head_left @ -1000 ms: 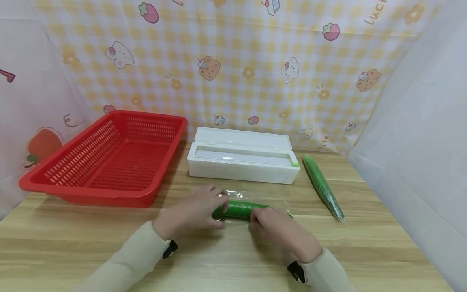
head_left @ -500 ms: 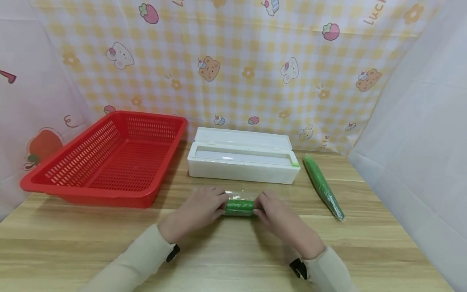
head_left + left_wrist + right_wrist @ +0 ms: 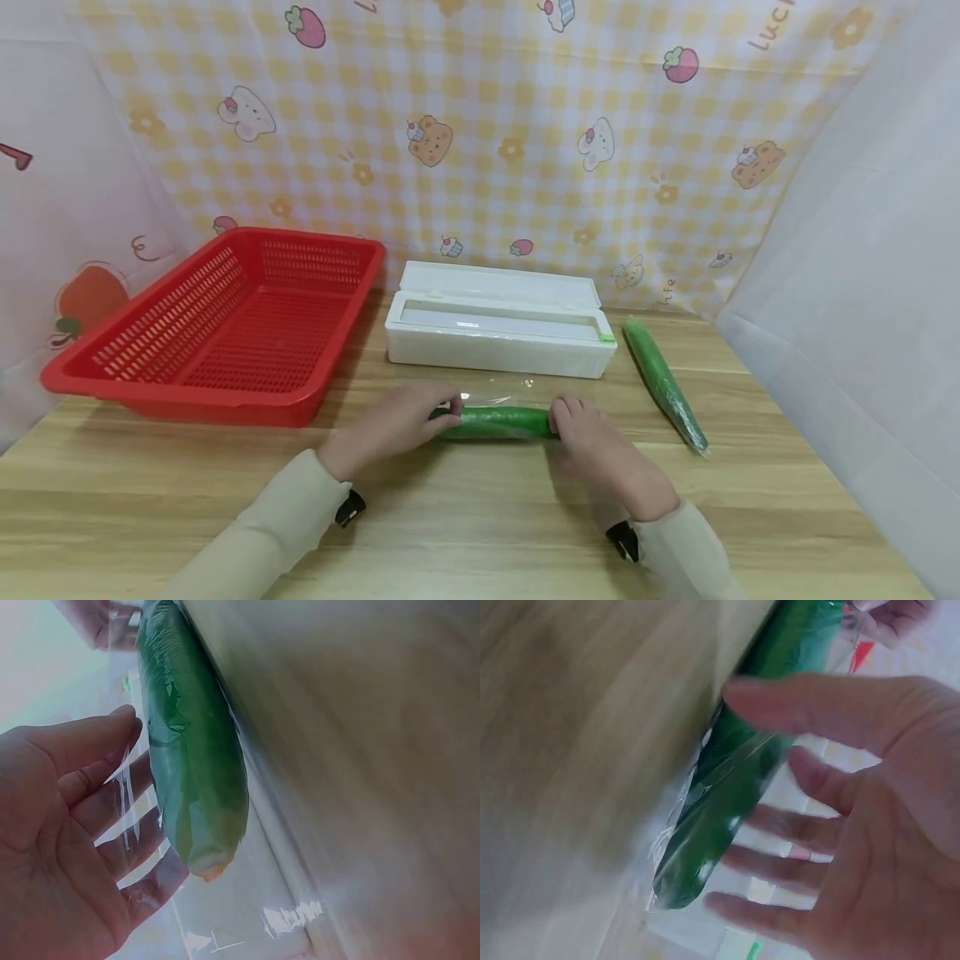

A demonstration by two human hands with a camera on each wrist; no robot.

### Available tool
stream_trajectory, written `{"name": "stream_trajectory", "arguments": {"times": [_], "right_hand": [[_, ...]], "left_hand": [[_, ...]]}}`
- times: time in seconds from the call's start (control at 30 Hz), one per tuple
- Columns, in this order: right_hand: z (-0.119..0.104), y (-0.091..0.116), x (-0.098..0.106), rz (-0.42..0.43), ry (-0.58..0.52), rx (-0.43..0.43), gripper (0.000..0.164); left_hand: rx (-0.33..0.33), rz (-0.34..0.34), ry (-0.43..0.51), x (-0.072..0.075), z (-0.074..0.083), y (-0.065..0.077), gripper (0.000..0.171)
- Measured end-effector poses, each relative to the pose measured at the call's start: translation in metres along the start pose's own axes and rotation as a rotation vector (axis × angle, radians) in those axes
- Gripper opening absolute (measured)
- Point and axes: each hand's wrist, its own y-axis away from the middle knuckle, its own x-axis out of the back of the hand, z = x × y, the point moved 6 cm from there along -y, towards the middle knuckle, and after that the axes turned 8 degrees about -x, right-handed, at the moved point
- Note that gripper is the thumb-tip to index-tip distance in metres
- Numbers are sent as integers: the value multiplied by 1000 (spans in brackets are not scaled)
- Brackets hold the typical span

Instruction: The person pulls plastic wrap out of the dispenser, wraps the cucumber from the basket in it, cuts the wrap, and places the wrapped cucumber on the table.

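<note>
A green cucumber (image 3: pixel 502 422) lies crosswise on the table, partly covered by clear plastic wrap (image 3: pixel 497 390) that spreads out behind it. My left hand (image 3: pixel 401 421) holds the cucumber's left end with thumb and fingers; in the left wrist view, film glints across those fingers. At the other end my right hand (image 3: pixel 600 442) grips the cucumber, thumb over the near side and fingers along the far side in the right wrist view. Film is creased around both cucumber ends in the wrist views.
Behind the cucumber stands a white plastic-wrap box (image 3: pixel 498 350) with its lid raised. A red perforated basket (image 3: pixel 217 408) sits at the left. To the right lies a second cucumber (image 3: pixel 660 379), wrapped in film. A checked curtain (image 3: pixel 510 200) hangs behind the wooden table (image 3: pixel 465 533).
The hands came together on the cucumber, then moved apart toward its two ends. The cucumber now shows more of its length between them, with film lying over it.
</note>
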Motion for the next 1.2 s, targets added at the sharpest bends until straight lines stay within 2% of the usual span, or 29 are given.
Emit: {"name": "stream_trajectory", "arguments": {"times": [0.07,0.2,0.27,0.37,0.5,0.63,0.8,1.0,1.2], "right_hand": [[7,-1,4,-14,-56,-3,19],[25,-4,12,-68,-251,-11,7],[34,-5,14,-98,-345,-29,5],[47,-7,13,-104,-413,-51,7],[56,-10,10,-67,-418,-47,9],[60,-12,8,-38,-433,-35,10],[64,-13,5,-25,-436,-54,10],[67,-14,5,-19,-420,-110,11],[68,-14,4,-19,-418,-176,13]], "left_hand": [[12,-4,16,0,-2,0,5],[11,0,48,-1,-6,0,5],[19,5,94,-2,-9,0,4],[48,26,169,0,-15,1,4],[103,31,227,3,-24,3,8],[142,-33,296,6,-31,6,16],[118,-101,333,11,-34,11,27],[65,-73,282,15,-36,10,14],[92,-38,252,14,-39,8,11]]}}
